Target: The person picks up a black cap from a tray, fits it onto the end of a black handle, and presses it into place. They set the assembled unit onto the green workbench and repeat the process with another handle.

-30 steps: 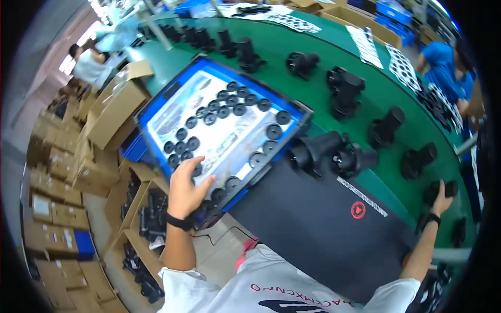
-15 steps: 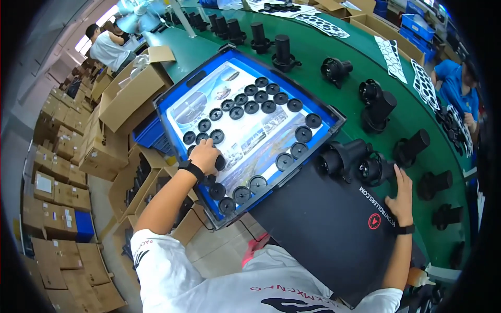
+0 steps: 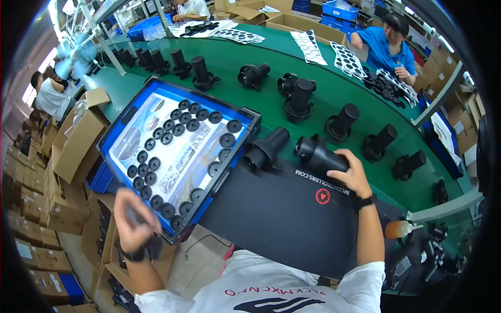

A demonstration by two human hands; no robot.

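Note:
My left hand [image 3: 136,221] is at the near-left edge of the blue tray [image 3: 209,100], blurred by motion. Its fingers curl round toward the thumb, with something dark between them that I cannot make out. Rows of round black discs [image 3: 167,211] lie on a printed sheet in the tray. My right hand [image 3: 355,175] is closed on the cylindrical end of a black plastic housing [image 3: 319,156], tilted over the far edge of the black mat [image 3: 261,219]. A similar housing [image 3: 266,149] lies on its side between that one and the tray.
More black housings [image 3: 300,99] stand along the green bench [image 3: 250,115]. A nozzle bottle [image 3: 399,228] is at the right. Cut-out sheets [image 3: 308,47] lie across the bench, near a person in blue [image 3: 389,52]. Cardboard boxes [image 3: 78,143] crowd the left.
The whole view has shifted rightward. My left hand has left the discs inside the tray for its near-left edge. My right hand, earlier beside the housing, now grips its cylinder, and the housing has tilted.

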